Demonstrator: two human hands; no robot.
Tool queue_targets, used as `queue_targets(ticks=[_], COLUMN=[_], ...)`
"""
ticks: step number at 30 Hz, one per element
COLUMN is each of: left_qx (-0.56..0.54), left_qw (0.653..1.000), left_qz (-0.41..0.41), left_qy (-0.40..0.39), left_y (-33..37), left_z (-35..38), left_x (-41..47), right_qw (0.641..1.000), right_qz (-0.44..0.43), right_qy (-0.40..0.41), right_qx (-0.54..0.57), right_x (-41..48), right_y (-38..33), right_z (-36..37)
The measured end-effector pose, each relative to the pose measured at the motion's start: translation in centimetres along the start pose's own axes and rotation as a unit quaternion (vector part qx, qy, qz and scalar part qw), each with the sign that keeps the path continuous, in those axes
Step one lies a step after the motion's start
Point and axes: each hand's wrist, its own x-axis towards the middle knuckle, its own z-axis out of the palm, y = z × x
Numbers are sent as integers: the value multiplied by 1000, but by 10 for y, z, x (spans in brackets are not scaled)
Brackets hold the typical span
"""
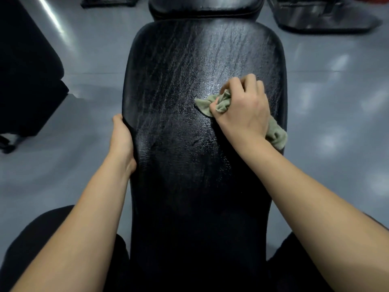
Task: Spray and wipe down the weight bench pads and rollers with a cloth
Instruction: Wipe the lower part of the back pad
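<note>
A: Since the fingers (251, 83) of the right hand (242, 114) are curled tight, what have they got?
B: A bunched greenish cloth (223, 104), pressed down on the right half of the long black pad (179, 76). One corner pokes out to the left of the knuckles, and the other end trails past the wrist, by the pad's right edge.
A: And the left hand (123, 140)?
B: It grips the pad's left edge, thumb on the rim; its other fingers go under the edge, out of sight.
A: How does the pad look?
B: Shiny and streaked with wet lines running its length. A second black pad (202, 7) sits just beyond its far end, and grey floor (336, 106) shows on both sides, with dark equipment (27, 70) off to the left.
</note>
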Motion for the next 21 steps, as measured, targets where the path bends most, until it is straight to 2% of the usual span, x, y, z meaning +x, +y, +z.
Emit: queue_targets(ticks=[7, 11, 17, 21], left_qx=[10, 39, 41, 52], left_qw=[1000, 999, 999, 998], left_qz=[-1, -8, -10, -15], left_qy=[23, 15, 21, 11], left_y=[3, 2, 1, 1], left_z=[1, 3, 1, -2], left_x=[-6, -8, -5, -6], right_qw=[995, 988, 978, 964], right_qz=[-63, -111, -121, -177], right_qy=[-64, -105, -160, -184], right_qx=[41, 32, 58, 65], right_x=[-31, -79, -154, -173], right_y=[15, 28, 23, 28], right_z=[-23, -48, -74, -82])
